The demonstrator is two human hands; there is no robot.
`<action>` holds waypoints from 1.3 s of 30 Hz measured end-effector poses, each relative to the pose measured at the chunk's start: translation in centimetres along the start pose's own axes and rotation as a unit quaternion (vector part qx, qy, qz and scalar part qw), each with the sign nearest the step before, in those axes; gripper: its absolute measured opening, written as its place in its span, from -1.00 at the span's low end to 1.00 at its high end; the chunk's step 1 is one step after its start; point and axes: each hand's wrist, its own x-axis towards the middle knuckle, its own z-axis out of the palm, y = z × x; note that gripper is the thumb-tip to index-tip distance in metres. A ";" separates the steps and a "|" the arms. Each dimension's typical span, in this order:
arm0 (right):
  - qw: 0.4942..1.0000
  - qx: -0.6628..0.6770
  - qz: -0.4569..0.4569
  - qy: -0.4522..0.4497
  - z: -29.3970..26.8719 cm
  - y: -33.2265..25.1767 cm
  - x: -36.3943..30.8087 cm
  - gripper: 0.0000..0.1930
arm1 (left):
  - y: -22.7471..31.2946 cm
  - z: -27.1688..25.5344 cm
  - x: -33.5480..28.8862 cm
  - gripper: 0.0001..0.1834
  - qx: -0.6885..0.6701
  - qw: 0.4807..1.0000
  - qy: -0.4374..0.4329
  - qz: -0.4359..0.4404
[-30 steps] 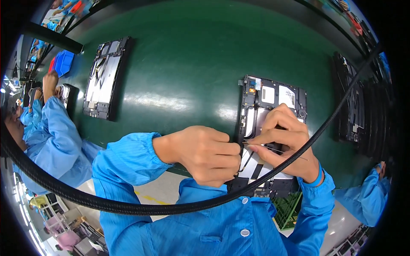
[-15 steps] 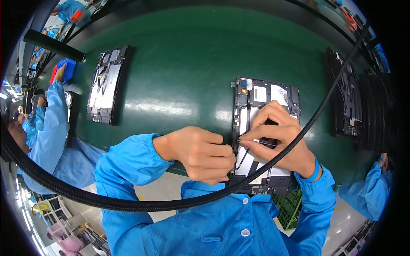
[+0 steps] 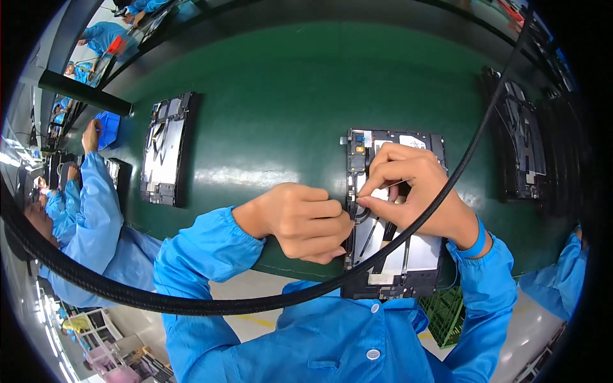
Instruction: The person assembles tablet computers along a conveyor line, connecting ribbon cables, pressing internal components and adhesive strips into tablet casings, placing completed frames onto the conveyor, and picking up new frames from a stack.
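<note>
Open flat device (image 3: 424,255) lies on the green table (image 3: 255,127), partly beneath the right hand (image 3: 415,188); its near end appears to overhang the table edge. Right hand: thumb and forefinger pinched at the device's left side, a thin rod (image 3: 397,184) held within the grip. Left hand (image 3: 311,220): fingers curled beside that same side (whether anything is held, cannot tell; the knuckles hide it). Slim black wire (image 3: 369,238) runs over the pale panel just below the pinch. Judged risks: a slip of the rod could nick the wire or scratch the panel; downward pressure on the near end could tip the device; an uneven pull between the hands could skew it.
</note>
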 end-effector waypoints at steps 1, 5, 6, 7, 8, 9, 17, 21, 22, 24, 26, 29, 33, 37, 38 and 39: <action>1.000 -0.008 -0.014 0.005 0.0 0.2 -0.1 -0.89 | 0.1 0.0 0.1 -0.75 0.010 1.000 -0.004 -0.004; 0.999 -0.016 -0.041 0.025 0.4 0.5 -0.3 -0.88 | 0.0 0.3 -0.1 -0.74 0.020 1.000 0.007 -0.006; 0.999 -0.016 -0.039 0.024 0.4 0.4 -0.2 -0.88 | -0.1 0.3 -0.2 -0.74 0.019 1.000 0.008 -0.007; 1.000 -0.007 -0.018 0.024 0.5 0.1 -0.2 -0.88 | -0.3 0.2 -0.2 -0.74 0.016 1.000 0.005 -0.004; 1.000 0.002 0.004 0.023 0.6 0.0 -0.1 -0.87 | -0.3 0.2 -0.4 -0.73 0.013 1.000 0.002 -0.002; 1.000 0.001 0.003 0.023 0.5 0.0 0.0 -0.87 | -0.4 0.1 -0.4 -0.73 0.015 1.000 0.002 -0.002; 1.000 0.008 0.013 -0.026 -0.4 0.0 1.3 -0.88 | -1.0 0.4 -0.5 -0.70 -0.005 1.000 -0.013 0.001; 0.998 -0.017 0.026 -0.062 -1.0 0.0 2.2 -0.89 | -0.7 0.5 -0.8 -0.69 -0.026 1.000 -0.010 -0.009; 0.998 -0.014 0.020 -0.058 -1.1 0.0 2.2 -0.89 | -0.6 0.6 -0.8 -0.69 -0.012 1.000 0.005 -0.005; 0.998 -0.011 0.017 -0.054 -1.1 0.2 2.1 -0.89 | -0.6 0.6 -0.8 -0.69 0.001 1.000 0.022 -0.001; 0.999 -0.015 0.015 -0.037 -1.1 0.4 1.8 -0.88 | -0.8 0.5 -0.7 -0.70 0.008 1.000 0.017 0.000; 1.000 0.002 -0.003 -0.024 -0.6 1.0 1.7 -0.86 | -1.1 0.7 -0.7 -0.72 0.021 0.999 0.026 -0.003; 1.000 -0.002 -0.012 -0.012 -0.4 1.2 1.8 -0.85 | -1.4 0.4 -0.5 -0.73 0.018 1.000 0.014 -0.018; 1.000 -0.005 -0.014 -0.008 -0.4 1.1 1.8 -0.85 | -1.8 0.5 -0.3 -0.75 0.014 1.000 0.014 -0.016; 1.000 -0.004 -0.009 -0.010 -0.4 1.1 1.8 -0.85 | -1.8 0.5 -0.2 -0.76 0.016 1.000 0.007 -0.015; 1.000 -0.005 -0.011 -0.008 -0.3 1.0 1.8 -0.85 | -1.9 0.5 -0.1 -0.76 0.017 1.000 0.006 -0.013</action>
